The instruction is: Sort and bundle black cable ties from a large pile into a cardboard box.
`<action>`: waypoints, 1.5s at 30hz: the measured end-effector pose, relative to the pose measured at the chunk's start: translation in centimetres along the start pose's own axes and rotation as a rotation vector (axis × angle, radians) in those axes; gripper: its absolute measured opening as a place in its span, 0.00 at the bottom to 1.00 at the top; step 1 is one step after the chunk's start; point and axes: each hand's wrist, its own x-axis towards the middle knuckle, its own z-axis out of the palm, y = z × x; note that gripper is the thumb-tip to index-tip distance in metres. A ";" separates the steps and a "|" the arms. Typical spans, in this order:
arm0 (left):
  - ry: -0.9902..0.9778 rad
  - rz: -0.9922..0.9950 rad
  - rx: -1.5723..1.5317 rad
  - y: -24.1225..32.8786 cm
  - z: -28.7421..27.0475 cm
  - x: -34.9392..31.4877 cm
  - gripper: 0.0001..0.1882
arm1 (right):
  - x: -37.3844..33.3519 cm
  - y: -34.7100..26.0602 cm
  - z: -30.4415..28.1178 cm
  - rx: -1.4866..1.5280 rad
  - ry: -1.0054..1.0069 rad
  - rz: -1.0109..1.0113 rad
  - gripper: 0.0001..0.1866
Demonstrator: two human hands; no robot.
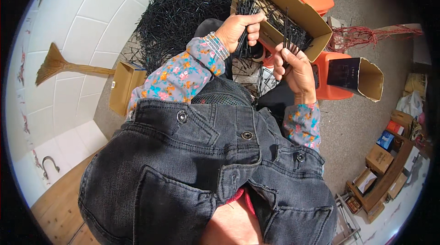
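Grey flr (346,148), blk stick pile (183,11) upper ctr. L hand (238,29) clenches bundle (246,5), R hand (295,66) grasps sticks (288,36); slack grip cd drop some.

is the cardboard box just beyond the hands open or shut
Open: no lid covers the cardboard box, and thin black sticks show inside between its walls.

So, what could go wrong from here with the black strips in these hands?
The left hand grips a thick bundle of black strips that fans out above the fist; some may slip out. The right hand's smaller bunch has uneven tips and could snag. Dropped pieces might mix with loose strips on the floor.
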 end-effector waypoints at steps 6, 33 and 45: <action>0.044 -0.081 -0.004 -0.1 0.1 -0.1 0.10 | -0.3 -1.2 0.1 -0.243 0.022 0.019 0.09; -0.345 -0.465 0.129 -1.4 1.8 -0.2 0.11 | 2.5 -4.8 -1.2 -2.060 -0.009 -0.945 0.09; -0.207 -0.475 0.125 -1.3 1.0 -0.2 0.10 | 0.0 -5.2 -3.8 -1.867 0.136 -0.836 0.15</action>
